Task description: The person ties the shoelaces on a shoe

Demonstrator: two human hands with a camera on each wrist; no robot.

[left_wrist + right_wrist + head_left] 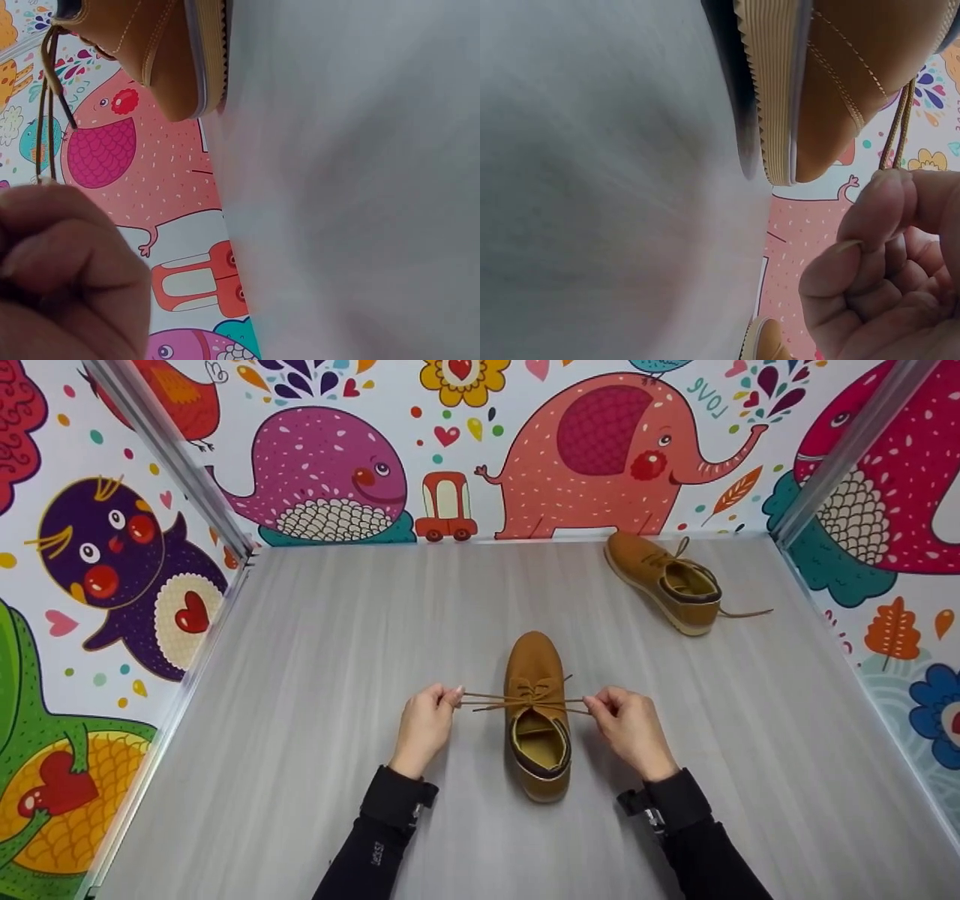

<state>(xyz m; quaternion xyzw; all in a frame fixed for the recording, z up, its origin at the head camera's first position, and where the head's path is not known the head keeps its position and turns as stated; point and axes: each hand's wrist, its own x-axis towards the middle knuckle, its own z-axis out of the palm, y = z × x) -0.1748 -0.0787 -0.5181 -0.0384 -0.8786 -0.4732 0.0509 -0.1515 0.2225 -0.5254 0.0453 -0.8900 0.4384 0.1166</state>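
Note:
A tan lace-up shoe (534,656) stands upright on the floor between the two hands, its toe pointing away. My left hand (427,727) pinches a doubled strand of the shoelace (484,697), pulled out taut to the left. On the opposite side, my right hand (634,727) pinches another doubled strand between thumb and forefinger. The strands cross in a knot over the tongue, and a free lace tip hangs near the left strand. In the right wrist view, two lace strands (900,127) run from the shoe into the fingertips; the left wrist view shows the curled left fingers (75,247).
A matching tan shoe (637,559) stands at the back right near the wall, one lace trailing over the floor. Grey wood-look flooring (337,622) lies beneath everything. Walls with cartoon animals (330,472) enclose the back and both sides, with metal corner posts (172,457).

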